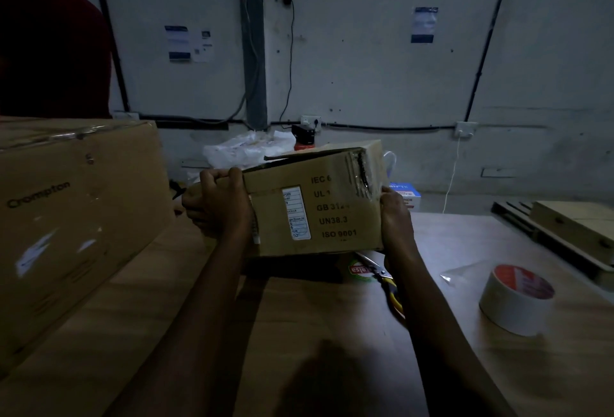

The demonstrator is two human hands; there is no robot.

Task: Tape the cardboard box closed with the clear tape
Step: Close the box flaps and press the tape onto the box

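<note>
A small brown cardboard box (332, 204) with black printed codes and a white label is lifted off the table, tilted toward me. Its top flap gapes a little along the upper edge, and old crinkled tape covers the upper right corner. My left hand (217, 202) grips the box's left end with fingers curled over the top edge. On the opposite end, my right hand (395, 217) grips the lower right corner. A roll of tape (516, 298) with a red-printed core stands on the table at the right, apart from both hands.
A large brown carton (73, 217) fills the left side. Scissors with yellow handles (387, 280) and a green-and-red label lie under the held box. A wooden pallet piece (571, 234) lies far right. Plastic bags (246, 149) and a small blue-and-white box sit by the wall. The wooden table (315, 310) spreads in front.
</note>
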